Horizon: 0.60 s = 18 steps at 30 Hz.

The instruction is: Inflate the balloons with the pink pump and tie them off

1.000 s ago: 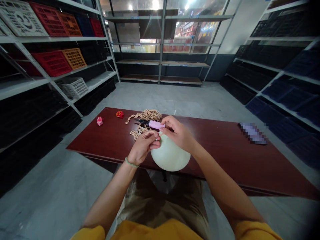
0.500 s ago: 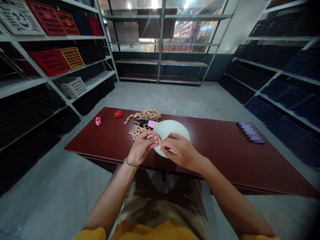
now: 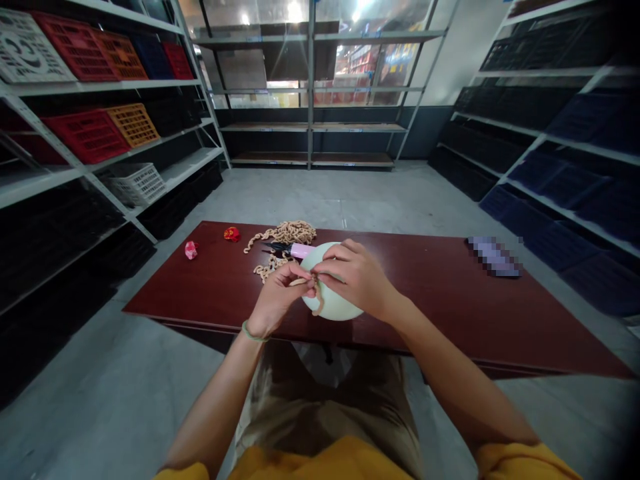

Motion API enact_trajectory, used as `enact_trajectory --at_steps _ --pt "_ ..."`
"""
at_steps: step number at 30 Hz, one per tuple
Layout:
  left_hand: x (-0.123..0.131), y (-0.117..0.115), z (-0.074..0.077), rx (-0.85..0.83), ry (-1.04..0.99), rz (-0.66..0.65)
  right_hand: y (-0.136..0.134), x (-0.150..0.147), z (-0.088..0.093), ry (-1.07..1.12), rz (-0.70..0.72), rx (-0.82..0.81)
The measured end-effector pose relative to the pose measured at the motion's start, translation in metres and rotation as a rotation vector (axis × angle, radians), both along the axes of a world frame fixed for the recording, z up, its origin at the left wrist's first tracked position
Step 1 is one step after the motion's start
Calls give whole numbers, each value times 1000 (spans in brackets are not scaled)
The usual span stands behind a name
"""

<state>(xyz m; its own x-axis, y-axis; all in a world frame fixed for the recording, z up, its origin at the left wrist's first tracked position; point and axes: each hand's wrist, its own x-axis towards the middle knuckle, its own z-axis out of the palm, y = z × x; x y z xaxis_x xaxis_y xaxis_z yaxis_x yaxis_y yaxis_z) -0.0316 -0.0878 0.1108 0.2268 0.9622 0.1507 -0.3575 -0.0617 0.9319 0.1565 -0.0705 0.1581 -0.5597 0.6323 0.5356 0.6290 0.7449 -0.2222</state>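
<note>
My left hand (image 3: 279, 295), with a green band at the wrist, pinches a tan chain piece (image 3: 319, 301) between thumb and fingers. My right hand (image 3: 359, 279) meets it from the other side, its thumb and fingertips closed on the same piece. One end of the chain dangles below the fingertips, in front of a pale green bowl (image 3: 345, 308). Beyond my left hand lie a heap of tan chain (image 3: 295, 232) and a smaller heap (image 3: 267, 269). Between them rests a dark pointed tool with a pink handle (image 3: 301, 251), partly behind the bowl.
The dark red table (image 3: 425, 300) bears a red wrapped item (image 3: 231, 234) and a pink one (image 3: 191, 250) at left, and a blurred-out flat object (image 3: 493, 256) at right. Shelves with crates (image 3: 85, 133) stand left, and more shelving stands ahead and right.
My right hand has turned, its fingers now reaching over to the left fingertips. A chain end now hangs down below them. The whole view has shifted slightly.
</note>
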Motion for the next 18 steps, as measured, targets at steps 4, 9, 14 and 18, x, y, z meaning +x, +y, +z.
enact_trajectory --at_steps 4,9,14,18 --pt "0 5 0 -13 41 17 3 -1 -3 20 -6 -54" --pt "3 11 -1 -63 84 53 9 -6 -9 56 5 -110" --pt "11 13 1 -57 111 140 14 -10 -16 120 -18 -150" --pt "12 13 1 -11 164 210 16 -11 -17 119 -36 -169"
